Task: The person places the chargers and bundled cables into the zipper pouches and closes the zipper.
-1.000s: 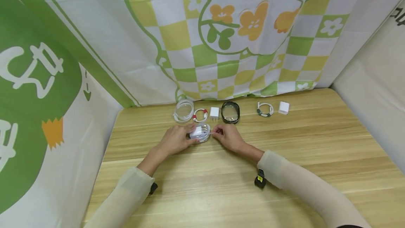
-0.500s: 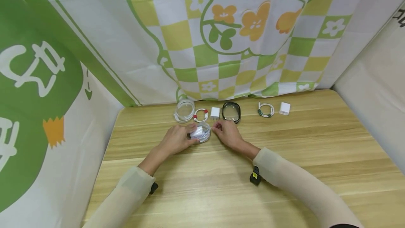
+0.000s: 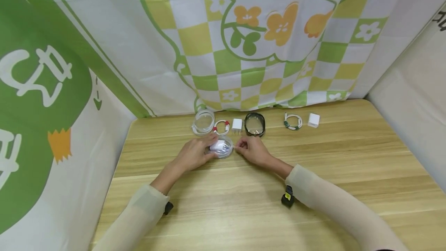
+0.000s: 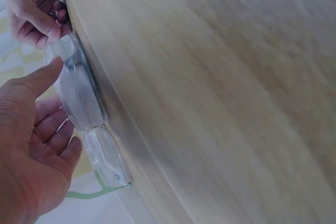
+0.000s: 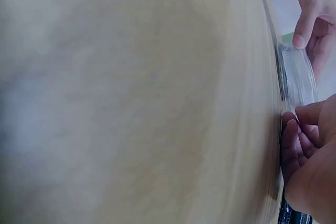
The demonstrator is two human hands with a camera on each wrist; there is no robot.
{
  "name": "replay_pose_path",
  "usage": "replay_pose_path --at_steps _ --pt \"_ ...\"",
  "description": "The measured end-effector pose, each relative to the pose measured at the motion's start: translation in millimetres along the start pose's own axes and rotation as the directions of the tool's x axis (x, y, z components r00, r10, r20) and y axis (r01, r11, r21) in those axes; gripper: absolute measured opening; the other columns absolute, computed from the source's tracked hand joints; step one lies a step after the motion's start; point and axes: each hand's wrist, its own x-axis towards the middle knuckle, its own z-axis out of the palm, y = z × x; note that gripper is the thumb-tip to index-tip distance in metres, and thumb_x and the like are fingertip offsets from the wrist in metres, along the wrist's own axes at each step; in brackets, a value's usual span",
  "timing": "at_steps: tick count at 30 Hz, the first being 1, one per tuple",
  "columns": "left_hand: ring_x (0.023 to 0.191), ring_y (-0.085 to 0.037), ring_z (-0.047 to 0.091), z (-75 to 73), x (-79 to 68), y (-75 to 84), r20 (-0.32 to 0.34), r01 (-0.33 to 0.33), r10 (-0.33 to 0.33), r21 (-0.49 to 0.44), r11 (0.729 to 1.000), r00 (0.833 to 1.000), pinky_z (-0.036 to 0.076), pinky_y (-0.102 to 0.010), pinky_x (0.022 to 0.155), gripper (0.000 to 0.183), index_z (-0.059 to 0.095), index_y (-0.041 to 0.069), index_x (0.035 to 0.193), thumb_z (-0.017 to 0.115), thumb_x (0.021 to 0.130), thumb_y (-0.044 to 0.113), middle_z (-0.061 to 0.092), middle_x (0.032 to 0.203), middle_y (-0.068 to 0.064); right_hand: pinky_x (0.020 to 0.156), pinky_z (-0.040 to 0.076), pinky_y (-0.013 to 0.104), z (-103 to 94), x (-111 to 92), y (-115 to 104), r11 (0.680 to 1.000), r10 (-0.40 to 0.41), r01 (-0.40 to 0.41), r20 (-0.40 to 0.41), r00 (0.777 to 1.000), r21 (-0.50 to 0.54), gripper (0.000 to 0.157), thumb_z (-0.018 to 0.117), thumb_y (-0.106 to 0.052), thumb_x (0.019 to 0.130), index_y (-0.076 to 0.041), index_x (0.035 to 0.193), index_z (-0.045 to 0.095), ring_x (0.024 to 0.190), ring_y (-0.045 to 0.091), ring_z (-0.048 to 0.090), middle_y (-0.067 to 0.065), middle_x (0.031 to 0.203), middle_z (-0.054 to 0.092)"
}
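Note:
A clear round plastic case [image 3: 226, 151] lies on the wooden table, with a white charger plug [image 3: 217, 145] and coiled white cable showing in it. My left hand [image 3: 196, 152] holds it from the left, thumb at the near side and fingers at the far side. In the left wrist view the same clear case [image 4: 79, 95] appears edge-on between thumb and fingers. At its right edge, my right hand [image 3: 253, 150] pinches a thin pale strand between thumb and forefinger; the fingertips partly hide it. The right wrist view shows the pinching fingers [image 5: 310, 114] right against the case.
Behind the hands are a clear-and-white coil [image 3: 203, 122], a white cable with red ties [image 3: 221, 127], a white plug [image 3: 237, 124] and a black ring-shaped coil [image 3: 254, 124]. Farther right lie a green-tied white cable [image 3: 293, 121] and another white plug [image 3: 313, 119]. A patterned curtain [image 3: 258, 69] hangs behind.
My right hand shifts slightly away and forward, then back to the right, its thumb and forefinger staying at the case's edge. The left hand stays on the case, which barely moves.

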Motion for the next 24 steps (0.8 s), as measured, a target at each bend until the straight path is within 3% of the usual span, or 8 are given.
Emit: replay_pose_path --at_steps 7,17,24 --pt "0.139 -0.037 0.058 -0.7 -4.5 6.0 -0.05 0.0 0.0 0.007 1.0 0.999 0.053 -0.052 0.108 0.057 0.068 -0.001 0.138 0.087 0.089 0.023 0.058 0.151 -0.021 0.061 0.054 0.019 3.7 -10.2 -2.9 0.993 -0.057 0.047 0.094 0.994 0.106 0.006 0.078 -0.004 0.093 -0.004 0.087 0.077 0.066 0.003 0.062 0.0 0.077 0.073" --pt "0.138 -0.041 0.058 7.0 -3.4 20.4 0.004 0.064 -0.064 0.034 0.997 0.998 0.054 -0.052 0.107 0.072 0.063 -0.001 0.144 0.087 0.089 0.039 0.055 0.154 -0.022 0.06 0.053 0.018 18.0 -15.3 -10.9 0.993 -0.078 0.072 0.066 0.995 0.089 0.007 0.08 -0.007 0.092 -0.007 0.085 0.078 0.064 0.0 0.06 -0.003 0.074 0.073" --pt "0.143 -0.039 0.053 10.1 -0.6 21.4 -0.001 0.044 -0.044 0.057 0.997 0.999 0.053 -0.053 0.109 0.067 0.065 0.005 0.144 0.084 0.091 0.041 0.054 0.152 -0.024 0.058 0.051 0.017 23.2 -16.9 -11.8 0.995 -0.062 0.058 0.058 0.996 0.077 0.01 0.08 -0.01 0.093 -0.007 0.084 0.078 0.061 -0.001 0.059 -0.003 0.071 0.072"
